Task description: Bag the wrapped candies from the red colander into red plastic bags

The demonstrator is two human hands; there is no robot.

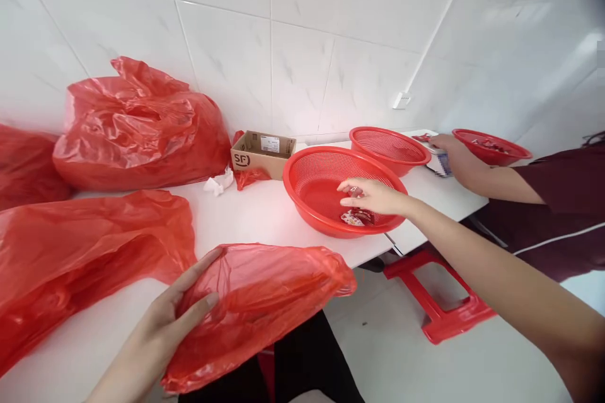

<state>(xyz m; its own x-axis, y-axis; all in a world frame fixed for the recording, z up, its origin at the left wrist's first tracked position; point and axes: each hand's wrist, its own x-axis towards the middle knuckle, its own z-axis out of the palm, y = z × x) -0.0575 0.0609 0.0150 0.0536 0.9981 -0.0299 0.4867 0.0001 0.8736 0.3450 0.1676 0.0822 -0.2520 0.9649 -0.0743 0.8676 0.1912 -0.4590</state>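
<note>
My left hand (pixel 172 321) grips a thin red plastic bag (pixel 265 289) near its left end, with the thumb on the near side and fingers along the upper edge. The bag extends to the right over the table's front edge. My right hand (pixel 373 195) is inside the nearest red plastic basket (pixel 302 192), fingers curled around a small red wrapped packet (pixel 355 191). Below that hand, a few small wrapped packets (pixel 358 218) lie against the basket's right side. One is white-patterned, others dark red.
Full red bags (pixel 142 126) and a loose red bag (pixel 94 245) occupy the left side. Behind stand a cardboard box (pixel 262 160) and crumpled white tissue (pixel 219 182). To the right are a second basket (pixel 390 145), a co-worker's arm (pixel 486 177), another basket (pixel 491 148) and a red stool (pixel 444 321).
</note>
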